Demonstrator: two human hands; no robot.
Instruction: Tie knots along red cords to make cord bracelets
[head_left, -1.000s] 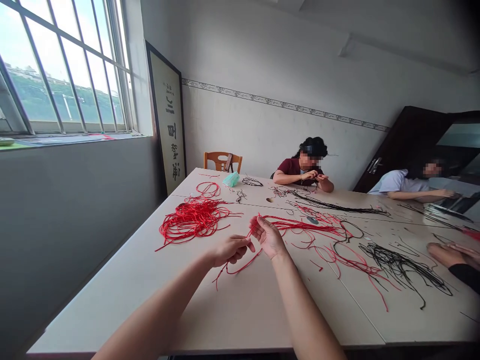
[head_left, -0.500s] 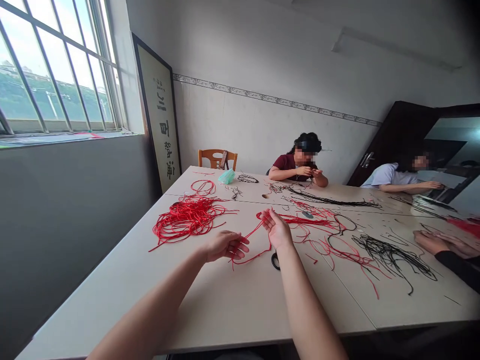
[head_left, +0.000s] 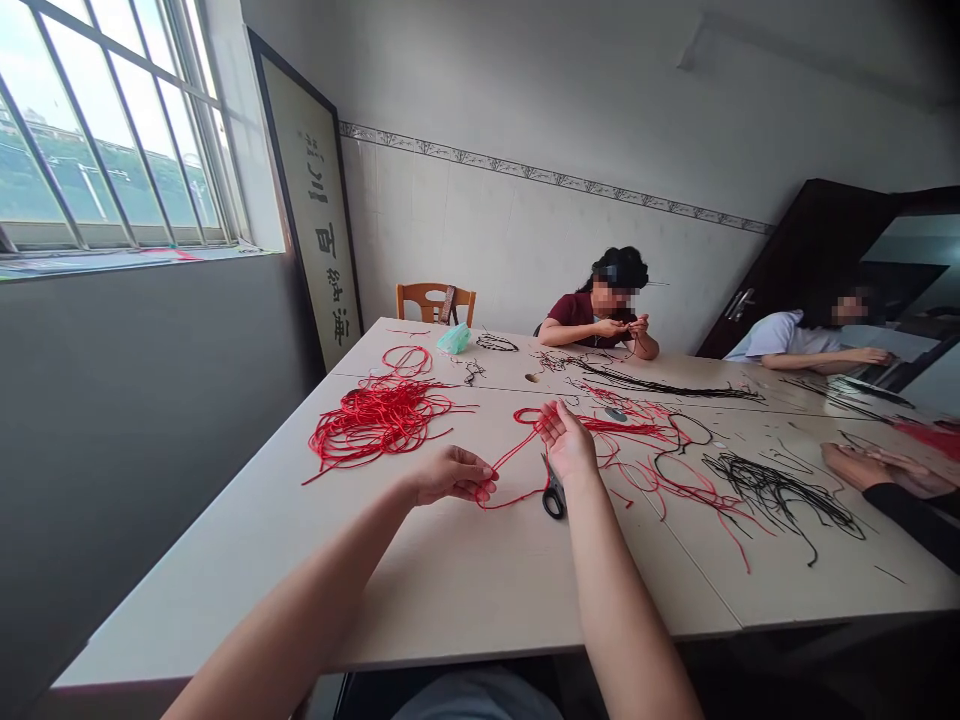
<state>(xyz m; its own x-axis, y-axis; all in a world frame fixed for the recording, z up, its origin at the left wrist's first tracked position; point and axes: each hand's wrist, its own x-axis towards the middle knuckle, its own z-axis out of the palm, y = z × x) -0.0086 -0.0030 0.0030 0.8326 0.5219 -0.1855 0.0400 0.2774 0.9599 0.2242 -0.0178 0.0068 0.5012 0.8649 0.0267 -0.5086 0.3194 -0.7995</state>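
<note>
A red cord (head_left: 517, 457) is stretched between my two hands above the table. My left hand (head_left: 452, 475) pinches its lower part, and a loop hangs below those fingers. My right hand (head_left: 570, 443), palm turned up, has its fingers closed on the upper part; exactly how the cord runs through them is hidden. A loose length of it trails from my left fingers toward the right wrist. Black-handled scissors (head_left: 554, 500) lie on the table just left of my right wrist, their blades partly behind the cord.
On the table (head_left: 450, 580), a heap of red cords (head_left: 382, 425) lies left, a bundle of black cords (head_left: 780, 490) right. A green plastic bag (head_left: 453, 339) is at the back. One person (head_left: 600, 310) sits opposite, another (head_left: 787, 335) farther right; a co-worker's hands (head_left: 885, 467) rest at the right edge.
Both hands have shifted slightly right in view, and my left fingers have closed tighter on the cord. More of the scissors shows. The view has tilted a little.
</note>
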